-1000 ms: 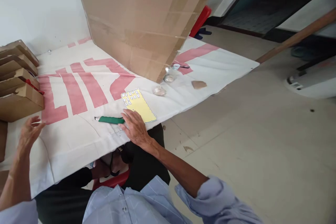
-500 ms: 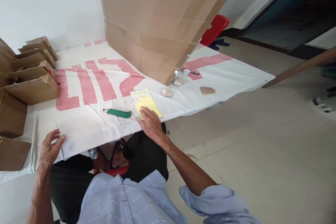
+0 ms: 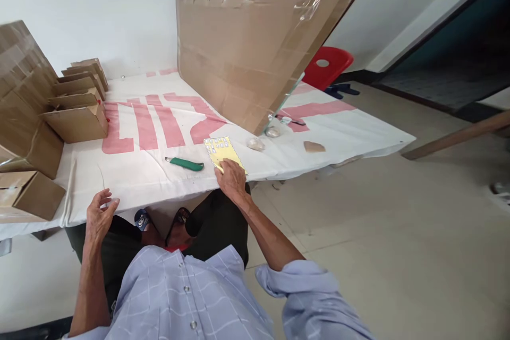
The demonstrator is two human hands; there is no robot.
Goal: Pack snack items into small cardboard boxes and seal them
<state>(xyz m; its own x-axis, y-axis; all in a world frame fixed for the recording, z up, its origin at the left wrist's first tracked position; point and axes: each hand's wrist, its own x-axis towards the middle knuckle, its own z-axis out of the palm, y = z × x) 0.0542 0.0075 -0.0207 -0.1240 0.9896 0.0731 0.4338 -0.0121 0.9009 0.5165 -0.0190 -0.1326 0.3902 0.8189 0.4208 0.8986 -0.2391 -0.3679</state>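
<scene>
My right hand (image 3: 231, 179) rests flat on the near end of a yellow sheet (image 3: 220, 149) with small stickers, at the table's front edge. A green-handled cutter (image 3: 186, 164) lies just left of that sheet, untouched. My left hand (image 3: 99, 216) hovers at the front edge of the white cloth (image 3: 131, 180) with red lettering, fingers apart, holding nothing. A big flattened cardboard sheet (image 3: 247, 58) stands tilted on the table behind the yellow sheet.
Folded cardboard boxes (image 3: 75, 111) are stacked at the table's left, with more boxes (image 3: 27, 194) nearer me. Small clear wads (image 3: 255, 143) and a brown scrap (image 3: 314, 146) lie to the right. A red chair (image 3: 329, 64) stands behind the table. Bare floor lies to the right.
The view has pulled back and up. My right hand slid from beside the cutter onto the yellow sheet. My left hand moved right along the cloth's front edge.
</scene>
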